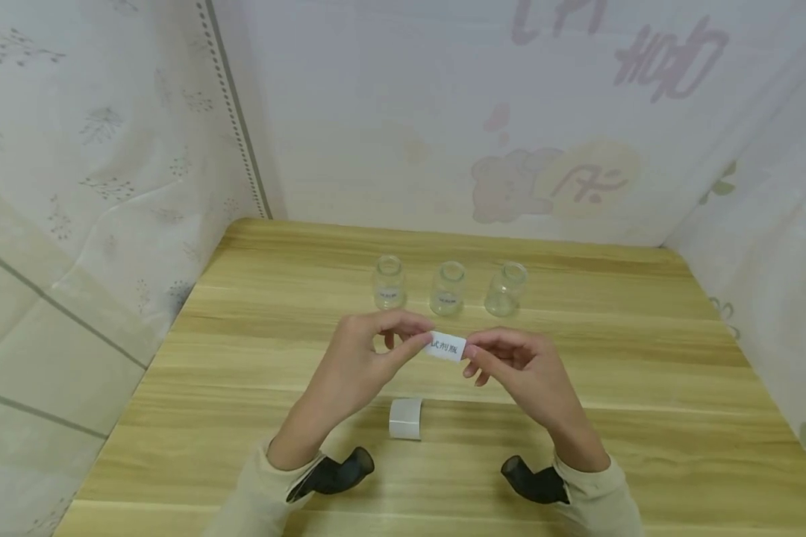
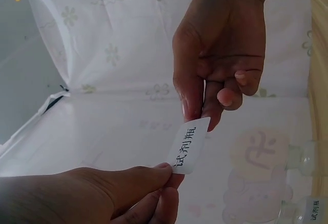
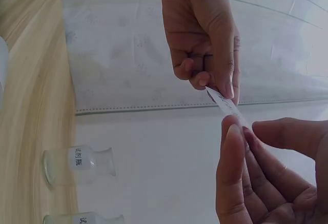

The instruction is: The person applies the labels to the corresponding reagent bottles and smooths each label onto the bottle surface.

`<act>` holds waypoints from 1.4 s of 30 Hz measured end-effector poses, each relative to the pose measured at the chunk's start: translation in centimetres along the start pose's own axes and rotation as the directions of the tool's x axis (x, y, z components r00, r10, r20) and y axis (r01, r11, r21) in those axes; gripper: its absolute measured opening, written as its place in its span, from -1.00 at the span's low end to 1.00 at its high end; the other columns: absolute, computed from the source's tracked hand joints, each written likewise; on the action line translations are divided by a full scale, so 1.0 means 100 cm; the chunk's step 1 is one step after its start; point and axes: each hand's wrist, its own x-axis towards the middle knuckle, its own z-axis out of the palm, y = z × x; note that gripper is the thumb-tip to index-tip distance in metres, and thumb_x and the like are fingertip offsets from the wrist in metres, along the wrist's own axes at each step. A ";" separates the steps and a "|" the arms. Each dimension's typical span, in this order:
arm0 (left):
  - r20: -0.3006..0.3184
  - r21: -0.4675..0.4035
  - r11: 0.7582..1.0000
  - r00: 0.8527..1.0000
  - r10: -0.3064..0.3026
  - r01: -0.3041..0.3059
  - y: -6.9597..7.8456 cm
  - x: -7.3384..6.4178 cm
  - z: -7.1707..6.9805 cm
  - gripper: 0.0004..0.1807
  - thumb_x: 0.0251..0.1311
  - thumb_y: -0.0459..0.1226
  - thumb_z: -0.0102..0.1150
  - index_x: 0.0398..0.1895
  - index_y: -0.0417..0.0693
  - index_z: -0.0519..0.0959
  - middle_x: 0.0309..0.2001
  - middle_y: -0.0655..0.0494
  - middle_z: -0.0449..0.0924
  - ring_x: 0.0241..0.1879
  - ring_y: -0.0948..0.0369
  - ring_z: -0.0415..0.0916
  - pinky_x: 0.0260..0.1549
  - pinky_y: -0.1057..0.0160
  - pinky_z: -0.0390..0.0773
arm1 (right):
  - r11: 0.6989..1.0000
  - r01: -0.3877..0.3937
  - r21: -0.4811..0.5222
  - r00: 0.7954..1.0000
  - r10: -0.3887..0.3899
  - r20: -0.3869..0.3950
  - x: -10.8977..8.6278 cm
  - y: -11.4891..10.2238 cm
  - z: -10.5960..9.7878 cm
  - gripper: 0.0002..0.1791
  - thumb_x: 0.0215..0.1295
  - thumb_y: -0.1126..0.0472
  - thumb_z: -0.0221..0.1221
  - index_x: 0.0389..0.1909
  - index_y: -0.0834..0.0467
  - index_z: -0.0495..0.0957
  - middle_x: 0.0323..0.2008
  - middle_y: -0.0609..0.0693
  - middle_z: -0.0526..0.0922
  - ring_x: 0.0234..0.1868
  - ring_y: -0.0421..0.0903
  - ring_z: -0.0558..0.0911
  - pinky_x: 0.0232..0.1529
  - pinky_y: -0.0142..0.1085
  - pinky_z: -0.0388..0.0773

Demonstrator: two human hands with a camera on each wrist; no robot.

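A small white label point(image 1: 447, 347) with printed black characters is stretched between both hands above the table. My left hand point(image 1: 359, 365) pinches its left end between thumb and fingers. At the opposite end, the fingertips of my right hand point(image 1: 527, 373) pinch the label. In the left wrist view the label point(image 2: 188, 146) shows its printed face; the right wrist view has it nearly edge-on. Behind the hands stand three clear glass bottles. The left bottle point(image 1: 389, 283) and middle bottle point(image 1: 448, 288) bear printed labels low down, while the right bottle point(image 1: 507, 289) shows plain glass.
A curled piece of white label backing point(image 1: 405, 418) lies on the wooden table point(image 1: 645, 418) between the forearms. Patterned cloth point(image 1: 376, 112) hangs behind the table and on both sides. Black curved wrist mounts point(image 1: 339, 473) stick out from the sleeves.
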 end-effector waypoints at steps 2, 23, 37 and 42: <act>-0.004 -0.008 1.000 1.000 -0.003 0.003 0.000 0.000 0.001 -0.90 0.30 -0.31 0.41 -0.16 -0.07 0.79 -0.29 0.24 0.79 -0.42 0.30 0.49 -0.33 0.26 0.53 | 1.000 -0.011 -0.003 1.000 0.011 -0.013 0.000 0.000 -0.001 -0.88 0.38 0.46 0.26 -0.13 0.44 0.67 -0.34 0.01 0.77 -0.42 -0.10 0.74 -0.42 -0.25 0.70; -0.102 -0.031 0.999 0.995 0.010 -0.013 -0.003 0.006 0.020 -0.89 0.29 -0.30 0.41 -0.17 -0.09 0.81 -0.35 0.21 0.78 -0.44 0.33 0.54 -0.32 0.19 0.54 | 0.986 0.015 -0.168 0.982 -0.046 -0.182 -0.001 -0.004 -0.004 -0.96 0.32 0.47 0.31 -0.25 0.34 0.70 -0.46 -0.05 0.68 -0.52 -0.17 0.63 -0.52 -0.35 0.61; -0.079 -0.123 0.992 0.996 -0.037 0.027 -0.002 0.042 0.053 -0.88 0.32 -0.22 0.40 -0.17 -0.02 0.82 -0.35 0.26 0.78 -0.39 0.33 0.55 -0.28 0.19 0.50 | 0.980 0.033 -0.195 0.952 -0.090 -0.291 0.010 -0.003 -0.038 -0.95 0.30 0.49 0.33 -0.25 0.36 0.69 -0.47 0.03 0.68 -0.54 -0.15 0.63 -0.53 -0.37 0.60; -0.073 -0.132 0.991 0.997 -0.033 0.023 -0.006 0.062 0.071 -0.86 0.33 -0.17 0.40 -0.19 -0.01 0.82 -0.34 0.28 0.78 -0.36 0.34 0.55 -0.28 0.21 0.52 | 0.975 0.030 -0.222 0.939 -0.104 -0.328 0.016 0.005 -0.053 -0.96 0.29 0.48 0.34 -0.26 0.36 0.69 -0.48 0.01 0.68 -0.55 -0.17 0.63 -0.53 -0.37 0.60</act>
